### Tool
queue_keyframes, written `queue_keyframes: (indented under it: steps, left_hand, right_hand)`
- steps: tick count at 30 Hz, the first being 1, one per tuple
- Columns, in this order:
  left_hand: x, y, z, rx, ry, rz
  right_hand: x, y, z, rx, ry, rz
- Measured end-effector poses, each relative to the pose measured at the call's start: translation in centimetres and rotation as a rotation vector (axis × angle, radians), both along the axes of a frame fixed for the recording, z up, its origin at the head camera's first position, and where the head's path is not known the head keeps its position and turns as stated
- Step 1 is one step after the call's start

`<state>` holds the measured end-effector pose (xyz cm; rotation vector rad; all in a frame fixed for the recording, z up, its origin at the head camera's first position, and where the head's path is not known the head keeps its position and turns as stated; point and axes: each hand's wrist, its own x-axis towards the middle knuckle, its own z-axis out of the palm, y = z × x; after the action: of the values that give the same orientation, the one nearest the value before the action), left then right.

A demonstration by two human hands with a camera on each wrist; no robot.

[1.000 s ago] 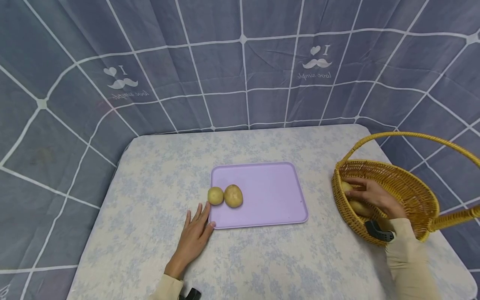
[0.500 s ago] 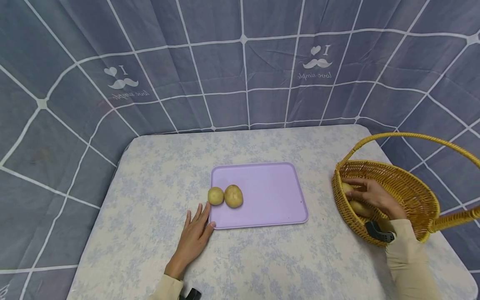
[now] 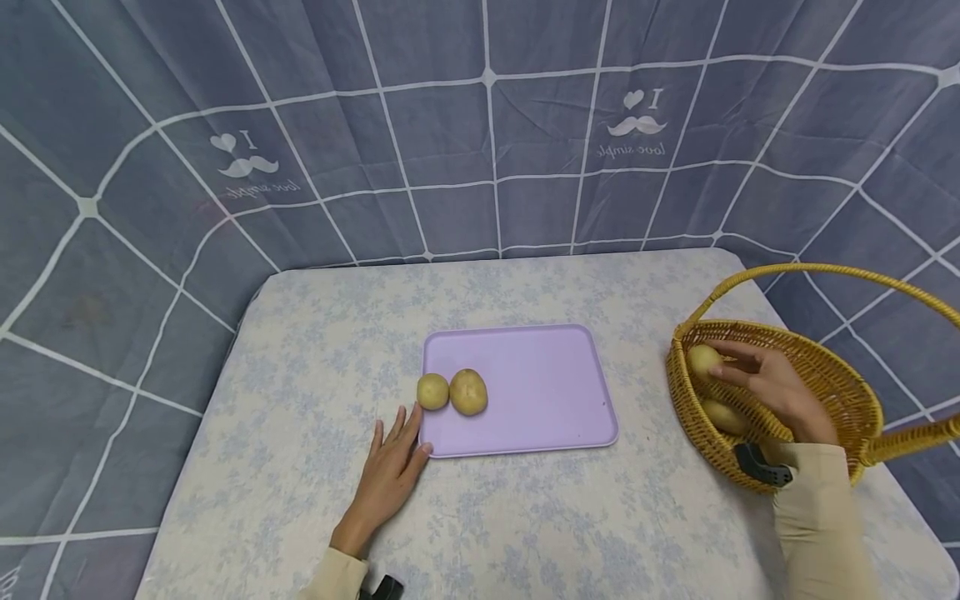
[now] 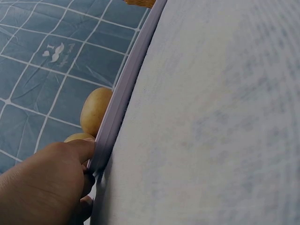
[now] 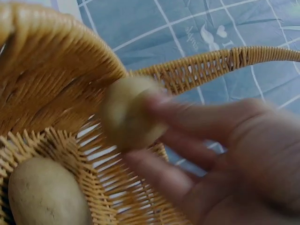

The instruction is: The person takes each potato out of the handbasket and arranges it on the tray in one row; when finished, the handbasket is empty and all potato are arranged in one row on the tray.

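At the right in the head view, my right hand (image 3: pixel 772 383) pinches a round potato (image 5: pixel 126 112) between thumb and fingers, inside the wicker basket (image 3: pixel 832 375). A longer potato (image 5: pixel 44 192) lies on the basket's bottom. My left hand (image 3: pixel 386 475) rests at the near left corner of the lilac tray (image 3: pixel 543 392), fingers extended along its left side and the thumb touching its edge. Two potatoes lie at the tray's left: a larger one (image 3: pixel 468 392) and a smaller one (image 3: pixel 432 392) at the rim, close to my left fingertips.
The basket's tall arched handle (image 3: pixel 825 268) rises over its opening. A pale floral cloth (image 3: pixel 315 350) covers the table. Behind the table hangs a blue-grey curtain (image 3: pixel 450 142) with white lines. Black wrist straps (image 3: pixel 761 465) sit at the sleeves.
My right hand has lifted slightly and drawn the round potato up from the basket's side wall, so more of it shows. The left hand and the tray stay put.
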<state>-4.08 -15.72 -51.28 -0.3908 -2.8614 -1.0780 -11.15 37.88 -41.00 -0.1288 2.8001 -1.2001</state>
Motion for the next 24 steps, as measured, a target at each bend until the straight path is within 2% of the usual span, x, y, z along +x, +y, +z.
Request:
queue_keyframes:
  steps: [2,8,11,18,24]
  left_hand:
    - [0.0,0.0,0.0,-0.003,0.004,-0.002]
    - [0.0,0.0,-0.1,0.000,0.031,-0.004]
    - [0.0,0.0,-0.1,0.003,0.038,-0.003]
    - [0.0,-0.1,0.0,-0.009,0.008,-0.001]
    - [0.0,0.0,0.0,-0.009,0.002,0.001]
  right_hand:
    - [0.4,0.0,0.7,-0.037,-0.009,-0.034]
    - [1.0,-0.5,2.4,-0.133,0.063,-0.102]
    - [1.1,-1.1,3.0,-0.186,0.110,-0.094]
    - [1.1,-3.6,4.6,-0.260,0.158,-0.077]
    - [-0.1,-7.2,5.0,-0.438,0.214,-0.004]
